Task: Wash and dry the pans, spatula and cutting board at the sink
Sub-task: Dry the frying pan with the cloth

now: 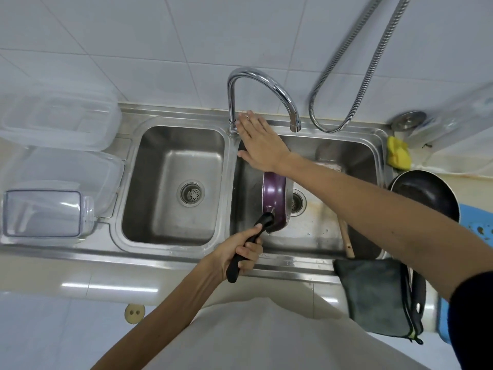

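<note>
A purple pan (pixel 274 200) stands on edge in the right sink basin (pixel 314 231), over the drain. My left hand (pixel 241 253) grips its black handle at the sink's front rim. My right hand (pixel 257 141) reaches across the basin with straight fingers, its fingertips at the base of the chrome faucet (pixel 262 81). No water runs from the spout. A second, black pan (pixel 426 194) sits at the right of the sink. A wooden spatula handle (pixel 346 239) leans in the right basin. A dark grey cloth (pixel 378 297) hangs over the counter edge.
The left basin (pixel 173 182) holds nothing. Clear plastic containers (pixel 56 161) stack on the left drainboard. A yellow sponge (pixel 398 152) lies at the back right. A metal shower hose (pixel 354 84) hangs along the tiled wall. A blue mat (pixel 477 225) lies at the far right.
</note>
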